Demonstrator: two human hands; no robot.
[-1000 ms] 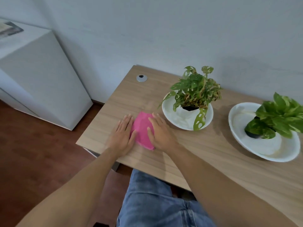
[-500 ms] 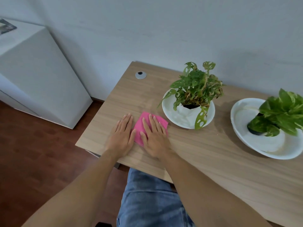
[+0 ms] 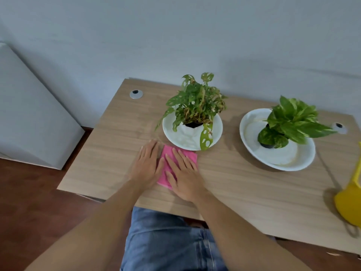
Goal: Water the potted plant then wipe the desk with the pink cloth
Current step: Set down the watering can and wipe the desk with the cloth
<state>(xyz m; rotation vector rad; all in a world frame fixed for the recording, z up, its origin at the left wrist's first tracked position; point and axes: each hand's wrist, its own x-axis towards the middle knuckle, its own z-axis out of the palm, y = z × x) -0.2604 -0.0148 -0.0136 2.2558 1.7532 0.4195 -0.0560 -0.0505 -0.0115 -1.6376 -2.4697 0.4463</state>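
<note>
Nearest the camera, blue denim jeans (image 3: 168, 241) are being seen below the front edge of the bench (image 3: 244, 192), a flat top of pale wood grain with straight edges and square corners. Two bare forearms are being stretched forward over that edge. The left hand (image 3: 145, 167) is being laid flat, palm down, partly on the bare wood and partly on the left edge of the pink cloth (image 3: 186, 153), its fingers (image 3: 151, 151) held straight and close together. The right hand (image 3: 184, 175) is being pressed flat on the cloth, its fingers (image 3: 181, 159) straight and slightly spread. Nothing is being pinched by either hand. The cloth, soft, folded and roughly rectangular, is being kept flat on the bench near its front left part, its far edge lying just beside the white dish (image 3: 216, 132).

That round, shallow, glossy dish is carrying the potted plant (image 3: 197, 102), whose holed green leaves are hanging over the rim toward the cloth. Further right, well apart, a larger oval white dish (image 3: 304, 161) is holding a second plant (image 3: 293, 120) with broad, glossy leaves. At the right edge a smooth yellow watering can (image 3: 349, 202) is being cut off by the frame. Bare wood is lying open to the left of the hands and between the two dishes. Round cable holes (image 3: 136, 94) are set near the back corners, against the plain grey wall (image 3: 175, 36). A pale cabinet (image 3: 29, 118) is standing left of the bench on the dark reddish wood floor (image 3: 29, 202).
</note>
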